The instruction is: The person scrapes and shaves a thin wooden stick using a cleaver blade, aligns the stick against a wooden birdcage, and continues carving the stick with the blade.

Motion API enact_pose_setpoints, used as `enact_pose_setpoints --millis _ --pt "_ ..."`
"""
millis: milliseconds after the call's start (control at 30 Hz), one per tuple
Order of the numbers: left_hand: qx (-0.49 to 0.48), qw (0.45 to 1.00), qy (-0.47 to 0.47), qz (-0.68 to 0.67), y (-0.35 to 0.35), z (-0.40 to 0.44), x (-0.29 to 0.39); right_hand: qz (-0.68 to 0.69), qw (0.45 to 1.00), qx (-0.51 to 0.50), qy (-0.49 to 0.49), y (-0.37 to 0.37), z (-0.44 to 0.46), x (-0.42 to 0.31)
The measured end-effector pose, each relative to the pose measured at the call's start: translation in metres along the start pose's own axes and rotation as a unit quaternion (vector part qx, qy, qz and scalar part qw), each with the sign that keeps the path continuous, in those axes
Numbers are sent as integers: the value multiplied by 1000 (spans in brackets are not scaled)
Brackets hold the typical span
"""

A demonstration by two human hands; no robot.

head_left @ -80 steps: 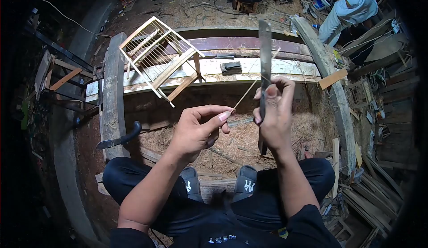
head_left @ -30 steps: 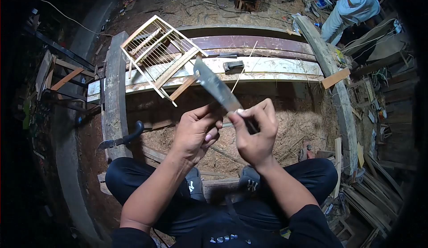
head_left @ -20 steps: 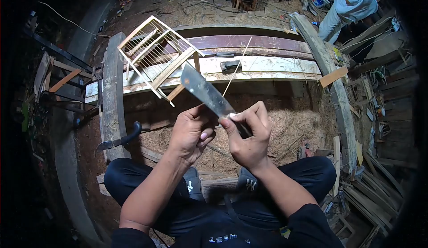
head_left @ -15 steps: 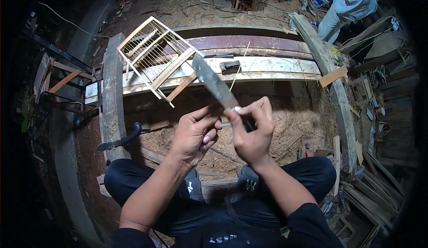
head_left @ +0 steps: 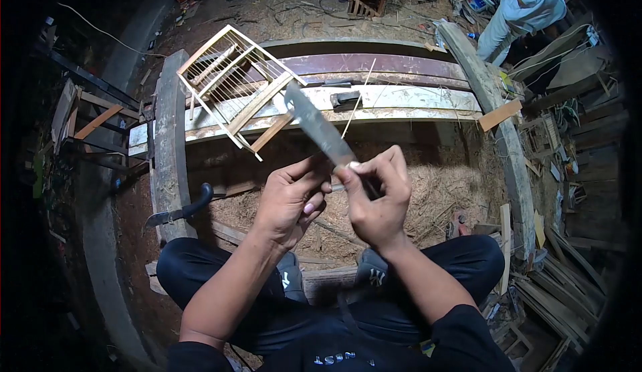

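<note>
My right hand (head_left: pixel 384 201) is closed round a knife (head_left: pixel 321 128), its broad grey blade slanting up and to the left. Most of the knife's handle is hidden in the fingers. Just left of it, my left hand (head_left: pixel 287 201) has its fingers pinched together close to the base of the blade. Whatever lies between those fingertips is too small and covered to name. Beyond the blade tip, a wooden frame with thin bars (head_left: pixel 261 104), like a cage panel, rests tilted on the bench planks (head_left: pixel 421 98).
A curved knife with a black handle (head_left: pixel 196 201) lies on the left beam (head_left: pixel 170 165). On the planks are a dark block-shaped tool (head_left: pixel 344 99) and a thin stick (head_left: pixel 359 98). A person in a light hooded top (head_left: pixel 518 18) is at the far right. Shavings cover the ground.
The knife blade has shifted very slightly left and down in my right hand. Both hands otherwise stay in nearly the same place.
</note>
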State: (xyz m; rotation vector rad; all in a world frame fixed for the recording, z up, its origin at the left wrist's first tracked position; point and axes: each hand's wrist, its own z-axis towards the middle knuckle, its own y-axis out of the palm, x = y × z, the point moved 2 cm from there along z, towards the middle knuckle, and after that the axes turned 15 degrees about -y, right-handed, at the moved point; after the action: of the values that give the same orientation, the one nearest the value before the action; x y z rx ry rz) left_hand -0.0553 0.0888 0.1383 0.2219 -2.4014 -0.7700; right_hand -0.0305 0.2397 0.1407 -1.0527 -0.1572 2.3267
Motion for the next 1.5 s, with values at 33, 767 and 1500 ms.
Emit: enact_pose_setpoints --millis 33,767,1500 --pt "-3 1000 -5 12 3 -1 1 15 1000 7 23 -1 1 1" --pt "-22 1000 -16 9 0 0 1 6 999 -6 38 -1 2 -3" --pt "-52 996 -34 67 4 -2 3 261 890 171 333 -27 39 53"
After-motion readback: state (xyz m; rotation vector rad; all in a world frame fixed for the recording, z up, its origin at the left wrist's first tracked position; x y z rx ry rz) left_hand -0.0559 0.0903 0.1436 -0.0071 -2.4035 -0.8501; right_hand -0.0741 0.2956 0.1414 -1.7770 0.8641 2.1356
